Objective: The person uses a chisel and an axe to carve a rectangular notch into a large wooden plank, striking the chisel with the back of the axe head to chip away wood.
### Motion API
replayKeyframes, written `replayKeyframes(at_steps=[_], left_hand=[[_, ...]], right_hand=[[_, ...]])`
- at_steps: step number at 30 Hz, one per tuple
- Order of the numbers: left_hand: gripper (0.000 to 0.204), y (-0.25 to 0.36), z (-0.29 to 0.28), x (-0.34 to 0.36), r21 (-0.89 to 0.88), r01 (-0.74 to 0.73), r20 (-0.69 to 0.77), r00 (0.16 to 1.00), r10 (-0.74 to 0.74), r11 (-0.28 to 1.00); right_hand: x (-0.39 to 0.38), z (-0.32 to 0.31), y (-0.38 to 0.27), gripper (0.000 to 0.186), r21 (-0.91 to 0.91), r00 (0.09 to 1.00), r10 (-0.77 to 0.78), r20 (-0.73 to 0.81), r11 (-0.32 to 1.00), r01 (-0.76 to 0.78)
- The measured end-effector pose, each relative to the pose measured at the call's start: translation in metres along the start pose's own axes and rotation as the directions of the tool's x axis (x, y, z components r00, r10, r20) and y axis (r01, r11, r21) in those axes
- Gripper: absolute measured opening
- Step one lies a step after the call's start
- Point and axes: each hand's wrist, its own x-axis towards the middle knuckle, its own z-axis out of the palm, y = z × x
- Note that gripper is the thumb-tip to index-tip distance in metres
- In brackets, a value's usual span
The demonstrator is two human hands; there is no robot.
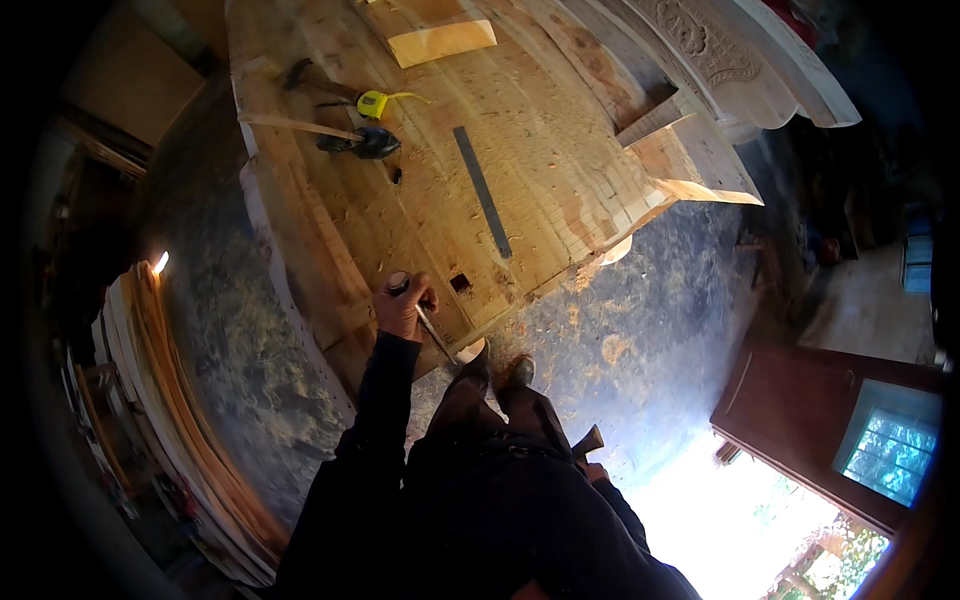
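Note:
At the near end of the wooden workbench [560,150], my left hand [400,312] is closed round the handle of a chisel [432,333]. The round handle end shows above my fist, and the narrow blade slants down past the bench's near edge. A square hole [461,283] is cut in the boards just right of this hand. Low at my right side, my right hand [594,472] grips a wooden tool with a flared end [589,441]; the rest of it is hidden. A flat metal ruler [482,192] lies on the bench beyond the square hole.
A dark-headed tool with a wooden handle [374,143] and a yellow tape measure [372,104] lie at the bench's left. A wood block [442,43] sits farther back. Carved wood [705,40] stands at the far right, long boards [185,400] at left. Shavings litter the floor.

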Motion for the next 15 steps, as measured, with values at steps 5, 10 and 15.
replayKeyframes(at_steps=[5, 10, 15], left_hand=[[0.032, 0.011, 0.004, 0.008, -0.083, 0.027, -0.055, 0.998, -0.032, 0.996], [0.029, -0.019, 0.002, 0.014, 0.032, -0.15, -0.127, 0.98, 0.153, 0.988], [0.022, -0.032, 0.011, 0.027, 0.044, -0.184, -0.109, 0.976, 0.188, 0.982]], right_hand=[[-0.019, -0.021, -0.03, 0.039, 0.001, 0.994, -0.008, -0.109, 1.0, 0.008], [-0.01, -0.009, -0.039, 0.032, 0.192, 0.993, 0.106, -0.052, 0.977, -0.095], [0.019, 0.05, -0.021, 0.034, 0.1, 0.986, 0.032, -0.165, 0.995, -0.015]])
